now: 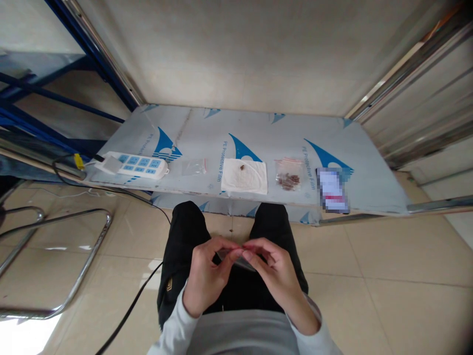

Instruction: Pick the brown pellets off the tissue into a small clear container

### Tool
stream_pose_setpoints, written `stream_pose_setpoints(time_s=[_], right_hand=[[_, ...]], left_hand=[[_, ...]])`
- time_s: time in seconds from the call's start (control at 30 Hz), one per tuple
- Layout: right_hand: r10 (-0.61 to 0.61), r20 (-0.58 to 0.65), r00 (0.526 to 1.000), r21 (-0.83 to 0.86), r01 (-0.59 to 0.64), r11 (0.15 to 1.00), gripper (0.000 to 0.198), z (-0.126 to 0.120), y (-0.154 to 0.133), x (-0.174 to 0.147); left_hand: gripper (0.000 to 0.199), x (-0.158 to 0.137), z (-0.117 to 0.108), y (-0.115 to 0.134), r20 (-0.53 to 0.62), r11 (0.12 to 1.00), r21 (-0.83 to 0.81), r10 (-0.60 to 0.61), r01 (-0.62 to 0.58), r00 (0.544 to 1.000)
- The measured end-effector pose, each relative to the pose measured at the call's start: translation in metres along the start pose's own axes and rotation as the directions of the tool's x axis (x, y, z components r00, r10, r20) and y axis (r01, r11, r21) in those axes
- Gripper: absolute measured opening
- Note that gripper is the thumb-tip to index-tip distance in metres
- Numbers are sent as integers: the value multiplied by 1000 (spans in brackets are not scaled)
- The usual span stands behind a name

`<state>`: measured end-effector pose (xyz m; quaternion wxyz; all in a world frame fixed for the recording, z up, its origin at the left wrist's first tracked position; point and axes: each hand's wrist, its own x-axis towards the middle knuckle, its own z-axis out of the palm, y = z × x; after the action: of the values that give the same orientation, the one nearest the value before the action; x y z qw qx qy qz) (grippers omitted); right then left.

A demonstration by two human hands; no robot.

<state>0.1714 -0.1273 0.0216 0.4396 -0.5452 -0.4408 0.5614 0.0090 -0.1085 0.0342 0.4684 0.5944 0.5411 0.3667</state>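
Above my lap, my left hand (211, 268) and my right hand (275, 268) meet with thumbs and forefingers pinched. Between them is a small clear plastic bag (244, 262), mostly hidden by the fingers; whether anything is inside I cannot tell. On the shelf ahead, a folded white cloth or tissue (236, 185) carries one small brown piece (242, 167). To its right lies a clear zip bag (289, 176) with brown pieces showing through. A flat clear zip bag with a red edge (195, 167) lies to the left of the cloth.
A white power strip (142, 166) with a cable is at the shelf's left end. A phone (332, 191) lies near the front edge at right. The film-covered shelf (199, 143) stands before my knees. A metal chair frame (86, 266) is on the left floor.
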Motion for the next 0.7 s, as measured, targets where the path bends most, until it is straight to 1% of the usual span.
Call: stream_pose_setpoints(time_s=[0.07,0.13,0.2,0.27,0.33,0.47,0.57,0.63,0.7], right_hand=[[-4,15,1000,0,4,1000,20,-1,-1,2],[-13,22,1000,32,12,999,22,-3,-4,5],[-23,-2,1000,42,23,999,23,-7,-6,8],[-35,-31,999,12,35,999,24,-10,-7,10],[-29,-38,999,-1,29,1000,24,-12,-8,11],[18,61,998,109,-25,994,28,-11,-9,10],[12,100,995,98,-22,995,22,-12,-11,11],[0,90,996,68,-6,998,21,-19,-17,17],[-10,33,999,47,9,999,22,-34,-25,30]], left_hand=[[17,0,1,0,14,999,-34,-30,30,999],[20,1,3,-2,35,984,-146,-97,101,995],[23,2,4,-6,41,952,-265,-146,152,988],[23,4,3,-9,23,935,-320,-152,152,988],[22,4,2,-12,-4,936,-325,-141,132,990],[21,4,0,-11,-9,944,-311,-123,114,992],[22,5,2,-10,-9,949,-299,-107,100,994],[21,8,4,-10,-23,947,-308,-107,95,994],[25,11,3,-12,-45,948,-304,-109,90,993]])
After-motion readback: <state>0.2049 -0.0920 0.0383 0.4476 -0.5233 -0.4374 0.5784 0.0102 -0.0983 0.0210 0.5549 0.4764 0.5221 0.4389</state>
